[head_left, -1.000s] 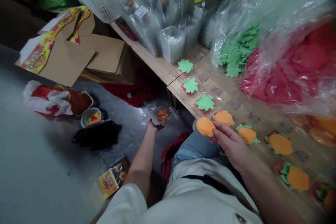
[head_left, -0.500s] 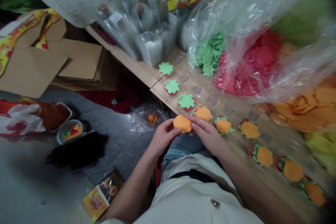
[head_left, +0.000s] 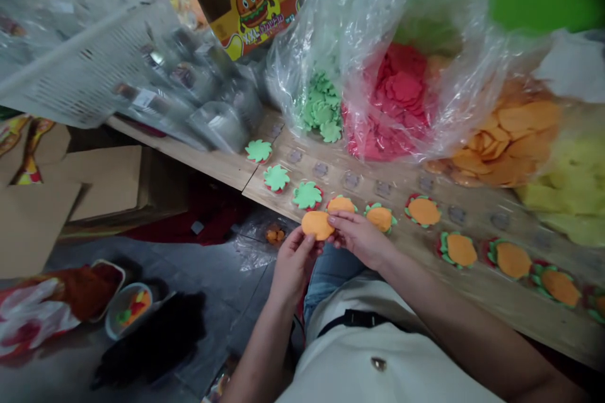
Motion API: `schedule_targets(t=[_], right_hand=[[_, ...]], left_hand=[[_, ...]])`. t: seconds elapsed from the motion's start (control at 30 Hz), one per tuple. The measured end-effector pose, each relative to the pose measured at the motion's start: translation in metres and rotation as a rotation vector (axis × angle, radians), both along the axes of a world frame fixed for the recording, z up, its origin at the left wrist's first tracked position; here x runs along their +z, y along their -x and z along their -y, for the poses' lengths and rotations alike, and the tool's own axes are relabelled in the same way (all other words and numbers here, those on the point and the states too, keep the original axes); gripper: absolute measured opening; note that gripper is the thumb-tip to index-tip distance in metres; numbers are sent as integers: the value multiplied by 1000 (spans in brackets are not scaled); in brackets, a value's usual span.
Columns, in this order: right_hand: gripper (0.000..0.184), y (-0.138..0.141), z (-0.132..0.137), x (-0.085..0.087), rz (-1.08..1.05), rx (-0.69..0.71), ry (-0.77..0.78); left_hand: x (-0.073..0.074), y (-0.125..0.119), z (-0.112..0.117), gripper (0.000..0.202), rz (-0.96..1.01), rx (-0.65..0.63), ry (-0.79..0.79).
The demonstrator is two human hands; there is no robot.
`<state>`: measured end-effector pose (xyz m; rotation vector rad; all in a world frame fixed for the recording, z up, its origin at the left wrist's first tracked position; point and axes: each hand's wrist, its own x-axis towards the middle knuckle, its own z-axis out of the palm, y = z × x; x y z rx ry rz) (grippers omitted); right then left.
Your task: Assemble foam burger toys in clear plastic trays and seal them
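An orange foam disc (head_left: 317, 225) is held between both hands at the table's near edge. My left hand (head_left: 293, 258) grips its left and lower rim, thumb on top. My right hand (head_left: 358, 234) pinches the right edge with thumb and fingers. Just beyond lies a stack topped with orange (head_left: 341, 204), partly covered by my right hand. Green leaf-shaped foam pieces over red ones (head_left: 307, 194) continue the row to the left. To the right, several stacks show an orange disc (head_left: 422, 210) over green and red layers.
Clear plastic bags hold green pieces (head_left: 324, 107), red pieces (head_left: 390, 104) and orange discs (head_left: 510, 129). Yellow pieces (head_left: 564, 182) lie at far right. Clear cups (head_left: 220, 124) and a white basket (head_left: 89, 75) stand at back left. A bowl (head_left: 128, 310) sits below on the left.
The camera view has turned, so the table and bags sit further left in the picture. Both hands keep hold of the orange disc, which now looks flatter and more tilted.
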<state>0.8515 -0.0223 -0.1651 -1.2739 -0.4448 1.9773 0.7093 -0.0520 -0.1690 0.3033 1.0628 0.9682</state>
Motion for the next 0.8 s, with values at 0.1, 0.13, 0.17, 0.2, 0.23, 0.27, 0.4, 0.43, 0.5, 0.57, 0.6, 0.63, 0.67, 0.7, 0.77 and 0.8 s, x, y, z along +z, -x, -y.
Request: schedule_targets(t=[0.1, 0.13, 0.17, 0.2, 0.23, 0.27, 0.4, 0.43, 0.5, 0.57, 0.6, 0.63, 0.67, 0.7, 0.77, 0.8], right_hand=[[23, -1, -1, 1, 11, 17, -9], [24, -1, -1, 1, 28, 25, -17], [24, -1, -1, 1, 49, 32, -26], [26, 0, -1, 1, 67, 41, -35], [27, 0, 0, 1, 80, 56, -44], [29, 1, 0, 2, 88, 77, -57], [37, -1, 3, 4, 248, 183, -163], [37, -3, 4, 5, 308, 210, -198], [36, -10, 7, 6, 381, 260, -260], [35, -17, 10, 7, 405, 294, -301], [34, -21, 12, 7, 418, 300, -313], [34, -25, 14, 6, 435, 298, -319], [33, -29, 16, 7, 456, 293, -320], [33, -32, 18, 7, 475, 286, -316], [32, -38, 23, 9, 494, 270, -309], [32, -40, 26, 10, 495, 261, -307]], left_hand=[[2, -2, -2, 24, 33, 37, 36], [2, -2, -3, 24, 40, 46, 41], [1, -2, -3, 24, 42, 51, 44], [0, -1, -3, 24, 38, 54, 46], [-1, -1, -3, 24, 34, 54, 51], [-2, 1, -3, 25, 31, 51, 58], [-10, 19, -1, 23, 25, 107, 94], [-14, 27, 0, 22, 6, 153, 114], [-26, 46, 2, 17, -57, 279, 177], [-45, 66, 3, 13, -119, 399, 254], [-57, 76, 3, 10, -143, 445, 295], [-70, 83, 3, 9, -164, 482, 338], [-84, 90, 3, 9, -179, 508, 382], [-97, 94, 3, 10, -190, 531, 433], [-120, 98, 7, 16, -190, 554, 536], [-128, 98, 11, 21, -182, 556, 585]])
